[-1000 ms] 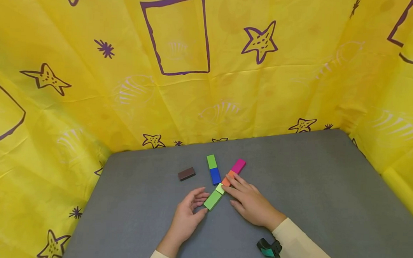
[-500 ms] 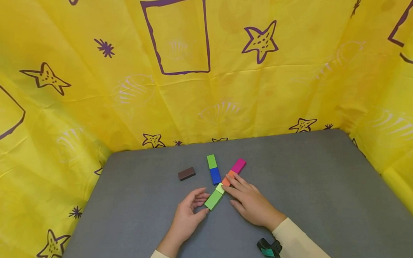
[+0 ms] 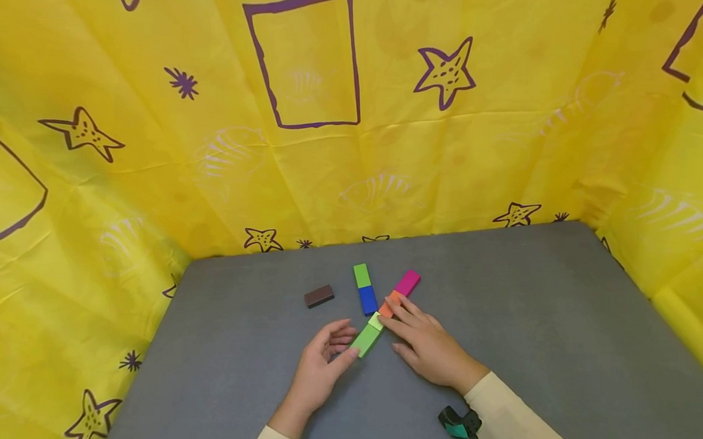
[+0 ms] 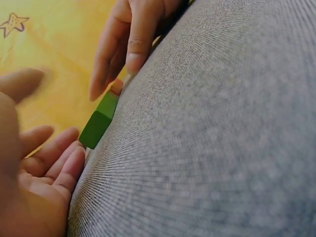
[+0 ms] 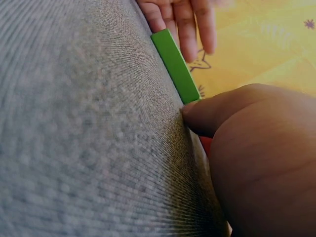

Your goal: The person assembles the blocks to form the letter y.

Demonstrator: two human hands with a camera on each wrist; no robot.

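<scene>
A slanted row of blocks lies on the grey table: a green block (image 3: 365, 341) nearest, then a pale green block (image 3: 376, 321), an orange block (image 3: 386, 310) and a magenta block (image 3: 408, 283). My left hand (image 3: 315, 373) is at the near end of the green block, fingers relaxed. In the left wrist view its fingertips (image 4: 74, 148) are right at the block's end, while the thumb (image 4: 22, 84) is raised away. My right hand (image 3: 431, 349) rests its extended fingertips over the orange and pale green blocks, partly hiding them.
Beside the row's middle, a blue block (image 3: 368, 301) lies end to end with another green block (image 3: 362, 275). A brown block (image 3: 319, 296) lies apart to the left. Yellow patterned cloth (image 3: 306, 177) rises behind the table (image 3: 231, 346).
The left thumb has moved slightly right and now overlaps the near green block's corner in the head view. That block's near end has shifted a little right. The right hand has stayed put.
</scene>
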